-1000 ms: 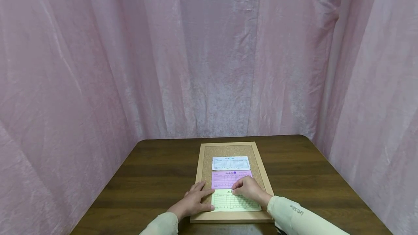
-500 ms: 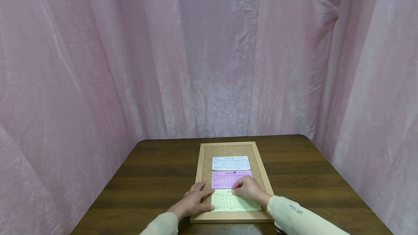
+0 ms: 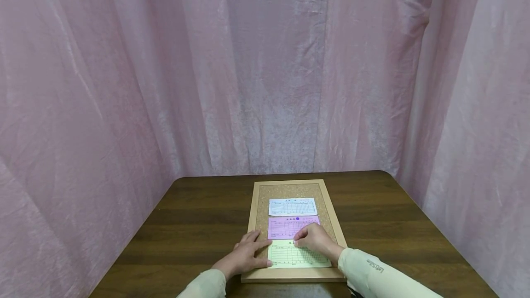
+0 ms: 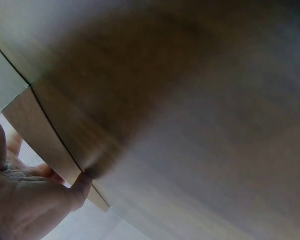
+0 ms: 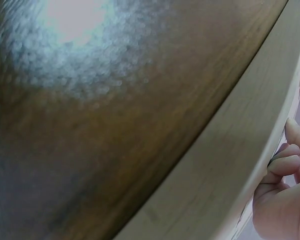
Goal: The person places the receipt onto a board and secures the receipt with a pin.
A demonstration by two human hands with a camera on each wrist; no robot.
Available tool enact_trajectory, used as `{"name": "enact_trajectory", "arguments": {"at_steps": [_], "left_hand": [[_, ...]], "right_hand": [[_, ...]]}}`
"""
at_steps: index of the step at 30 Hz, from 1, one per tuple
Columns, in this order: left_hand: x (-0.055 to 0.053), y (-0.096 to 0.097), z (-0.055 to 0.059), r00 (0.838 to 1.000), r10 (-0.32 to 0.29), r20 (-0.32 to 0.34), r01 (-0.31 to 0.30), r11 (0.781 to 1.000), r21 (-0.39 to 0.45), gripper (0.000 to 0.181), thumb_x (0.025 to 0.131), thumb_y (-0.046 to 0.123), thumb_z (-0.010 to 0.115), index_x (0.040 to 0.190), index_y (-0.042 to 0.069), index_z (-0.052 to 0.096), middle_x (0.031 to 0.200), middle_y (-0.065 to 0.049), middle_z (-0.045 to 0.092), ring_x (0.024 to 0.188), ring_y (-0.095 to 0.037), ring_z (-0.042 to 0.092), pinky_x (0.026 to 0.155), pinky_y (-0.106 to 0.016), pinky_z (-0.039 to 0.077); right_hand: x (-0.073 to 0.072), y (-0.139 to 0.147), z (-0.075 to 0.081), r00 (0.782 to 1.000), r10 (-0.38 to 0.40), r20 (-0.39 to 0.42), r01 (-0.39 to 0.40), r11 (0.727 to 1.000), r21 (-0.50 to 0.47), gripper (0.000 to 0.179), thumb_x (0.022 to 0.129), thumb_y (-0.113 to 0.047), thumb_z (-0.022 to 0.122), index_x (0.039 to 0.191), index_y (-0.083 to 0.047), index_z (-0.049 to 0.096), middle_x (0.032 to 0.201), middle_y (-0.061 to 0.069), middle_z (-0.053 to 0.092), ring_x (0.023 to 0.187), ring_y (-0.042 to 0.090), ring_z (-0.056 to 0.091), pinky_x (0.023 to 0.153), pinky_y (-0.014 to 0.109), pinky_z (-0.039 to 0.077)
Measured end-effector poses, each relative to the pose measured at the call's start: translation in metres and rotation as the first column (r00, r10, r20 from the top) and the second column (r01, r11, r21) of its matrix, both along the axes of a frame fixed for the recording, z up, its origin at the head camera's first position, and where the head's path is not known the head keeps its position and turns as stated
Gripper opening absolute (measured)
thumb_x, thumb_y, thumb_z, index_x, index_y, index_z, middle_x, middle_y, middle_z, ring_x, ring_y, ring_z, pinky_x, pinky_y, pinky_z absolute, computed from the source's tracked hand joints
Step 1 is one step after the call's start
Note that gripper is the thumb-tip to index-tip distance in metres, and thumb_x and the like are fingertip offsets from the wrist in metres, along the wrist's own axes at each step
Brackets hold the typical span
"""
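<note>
A cork board [image 3: 290, 191] in a light wood frame lies on the table, with three printed paper slips in a column. My left hand [image 3: 245, 254] rests across the frame's left side, fingers spread. Its index finger and thumb touch the left edge of the light green slip [image 3: 290, 259]. My right hand [image 3: 314, 239] is at that slip's top middle, thumb and fingertips pinching what looks like a pushpin, mostly hidden. Above it lies the purple slip [image 3: 277, 229], with a round purple pin head [image 3: 297, 218] at its top. Farthest up is the pale blue slip [image 3: 285, 208].
The dark brown wooden table [image 3: 198, 224] extends to both sides of the board. Pink curtains [image 3: 273, 82] hang behind it and at the left and right. The wooden frame edge [image 5: 215, 165] runs beneath the right hand in the right wrist view.
</note>
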State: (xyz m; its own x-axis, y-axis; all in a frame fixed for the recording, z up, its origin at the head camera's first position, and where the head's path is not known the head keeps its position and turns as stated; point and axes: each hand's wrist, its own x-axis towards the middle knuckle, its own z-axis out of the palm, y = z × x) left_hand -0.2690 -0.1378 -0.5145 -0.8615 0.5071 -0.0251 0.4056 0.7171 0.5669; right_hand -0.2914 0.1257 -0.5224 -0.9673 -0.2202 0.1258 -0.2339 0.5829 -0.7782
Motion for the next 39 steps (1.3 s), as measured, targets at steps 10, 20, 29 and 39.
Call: {"name": "enact_trajectory", "arguments": {"at_steps": [10, 20, 29, 39], "left_hand": [[-0.0002, 0.0003, 0.0003, 1.000, -0.003, -0.011, 0.003, 1.000, -0.004, 0.063, 0.085, 0.044, 0.077, 0.140, 0.017, 0.059, 0.157, -0.026, 0.027, 0.144, -0.046, 0.018, 0.105, -0.072, 0.020], [-0.0002, 0.0007, 0.0001, 1.000, -0.006, -0.019, 0.006, 1.000, -0.005, 0.064, 0.085, 0.044, 0.076, 0.140, 0.017, 0.059, 0.157, -0.026, 0.027, 0.144, -0.046, 0.018, 0.105, -0.073, 0.020], [0.0001, 0.0012, 0.0003, 1.000, -0.002, -0.015, 0.002, 1.000, -0.005, 0.064, 0.085, 0.044, 0.076, 0.140, 0.017, 0.059, 0.157, -0.025, 0.026, 0.145, -0.046, 0.017, 0.105, -0.073, 0.019], [-0.0014, 0.0006, -0.0019, 1.000, -0.002, -0.020, 0.002, 1.000, -0.013, 0.065, 0.085, 0.046, 0.076, 0.140, 0.018, 0.059, 0.157, -0.024, 0.027, 0.145, -0.046, 0.018, 0.105, -0.073, 0.020]], "right_hand": [[0.0028, -0.0007, 0.0037, 1.000, 0.017, -0.019, -0.017, 1.000, -0.009, 0.006, 0.075, -0.003, 0.082, 0.077, -0.007, 0.077, 0.073, -0.003, 0.070, 0.068, 0.010, 0.057, 0.065, 0.030, 0.047], [0.0032, -0.0008, 0.0056, 1.000, 0.012, -0.023, -0.012, 1.000, -0.010, 0.005, 0.076, -0.005, 0.082, 0.077, -0.005, 0.077, 0.071, -0.004, 0.070, 0.066, 0.009, 0.056, 0.063, 0.028, 0.047], [0.0049, 0.0000, 0.0065, 1.000, 0.012, -0.026, -0.012, 1.000, -0.002, 0.006, 0.076, -0.003, 0.082, 0.077, -0.005, 0.077, 0.072, -0.001, 0.070, 0.066, 0.010, 0.056, 0.063, 0.029, 0.048], [0.0049, -0.0008, 0.0070, 1.000, 0.010, -0.003, -0.010, 1.000, 0.003, 0.006, 0.076, -0.003, 0.082, 0.077, -0.005, 0.076, 0.073, -0.002, 0.070, 0.068, 0.011, 0.056, 0.064, 0.030, 0.047]]}}
